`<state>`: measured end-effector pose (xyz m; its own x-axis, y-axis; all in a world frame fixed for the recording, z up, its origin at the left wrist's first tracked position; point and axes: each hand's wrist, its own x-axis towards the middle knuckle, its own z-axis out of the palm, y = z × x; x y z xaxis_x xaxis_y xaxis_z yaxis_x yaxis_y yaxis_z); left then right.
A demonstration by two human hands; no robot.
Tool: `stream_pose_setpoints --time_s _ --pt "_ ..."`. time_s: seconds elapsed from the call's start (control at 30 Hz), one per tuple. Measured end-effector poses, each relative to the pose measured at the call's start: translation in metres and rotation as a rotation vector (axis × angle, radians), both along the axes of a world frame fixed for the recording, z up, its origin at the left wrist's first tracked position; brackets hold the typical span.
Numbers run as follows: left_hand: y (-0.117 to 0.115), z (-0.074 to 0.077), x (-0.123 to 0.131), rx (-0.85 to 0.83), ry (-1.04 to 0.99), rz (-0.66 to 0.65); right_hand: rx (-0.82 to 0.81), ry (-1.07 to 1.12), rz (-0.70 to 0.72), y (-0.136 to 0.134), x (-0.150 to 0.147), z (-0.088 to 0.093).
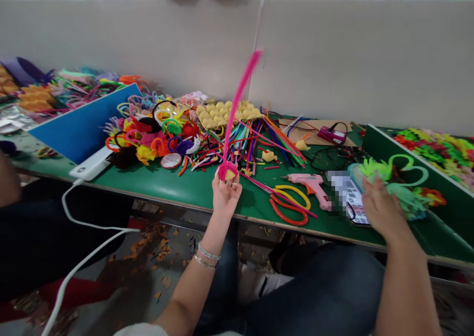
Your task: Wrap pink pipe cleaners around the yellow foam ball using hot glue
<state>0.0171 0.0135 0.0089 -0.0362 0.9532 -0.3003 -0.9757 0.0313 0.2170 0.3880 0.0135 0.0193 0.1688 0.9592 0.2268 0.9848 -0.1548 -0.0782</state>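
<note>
Head cam: left hand [226,196] was pinching a pink pipe cleaner [234,109] over the table's [188,183] near edge, base coiled round a yellow piece [230,175], long end unwound, so kinda half-done imo. Right hand [383,207] was by the phone [351,198]; couldn't tell its grip.

Near your surface's [181,183] front edge, scissors [277,194], glue gun [313,182] and phone [353,198] run left to right; the egg-crate tray [215,115] sits behind-left, toward the far edge.
</note>
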Motion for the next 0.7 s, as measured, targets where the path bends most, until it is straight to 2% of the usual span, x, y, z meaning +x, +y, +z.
stream_pose_setpoints --time_s 0.1,0.23,0.33,0.43,0.57,0.7 --pt "-0.001 0.001 0.0 0.005 -0.002 0.004 -0.092 0.079 0.056 0.014 -0.006 0.0" --pt "-0.001 0.002 0.0 0.01 0.011 -0.01 -0.175 -0.053 0.184 0.029 -0.012 -0.003" --pt "-0.001 0.002 0.0 -0.004 0.011 -0.009 -0.145 -0.091 0.087 0.029 -0.011 -0.004" --pt "0.0 0.003 -0.001 -0.03 -0.062 -0.025 0.018 -0.079 -0.044 0.022 -0.009 -0.002" --pt "0.002 0.007 -0.006 -0.09 -0.195 -0.165 0.112 -0.005 -0.094 0.014 -0.01 -0.001" --pt "0.004 0.008 -0.011 -0.128 -0.27 -0.197 0.154 0.026 -0.119 0.009 -0.012 0.002"
